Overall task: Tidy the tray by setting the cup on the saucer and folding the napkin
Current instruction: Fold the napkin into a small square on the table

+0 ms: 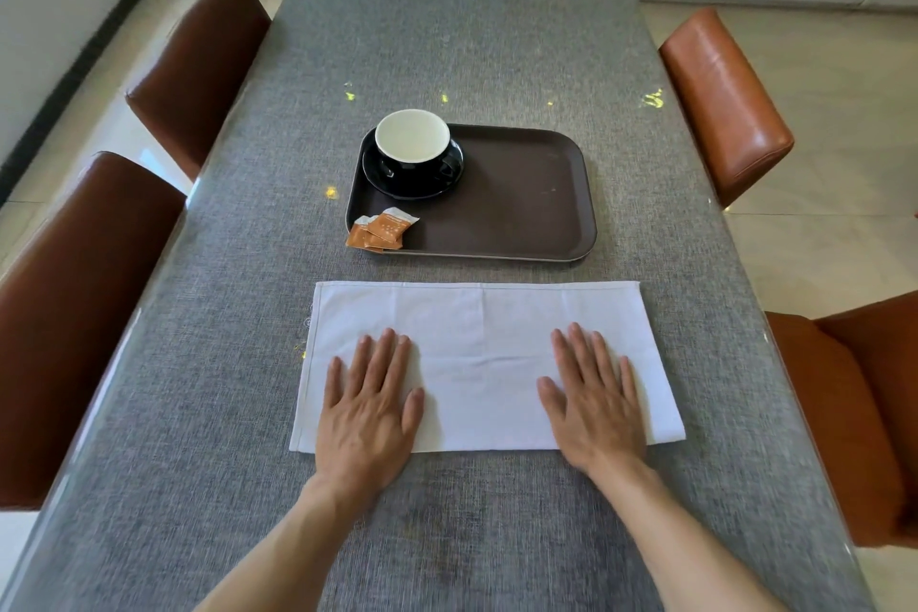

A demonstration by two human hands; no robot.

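On grey tablecloth (447,50): flattened napkin (477,338)

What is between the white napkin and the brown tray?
Nothing but a bare strip of grey tablecloth lies between the napkin and the tray, as the head view shows. The packets sit on the tray's near corner.

Bare forearms, left hand (370,405) unadorned, sleeveless
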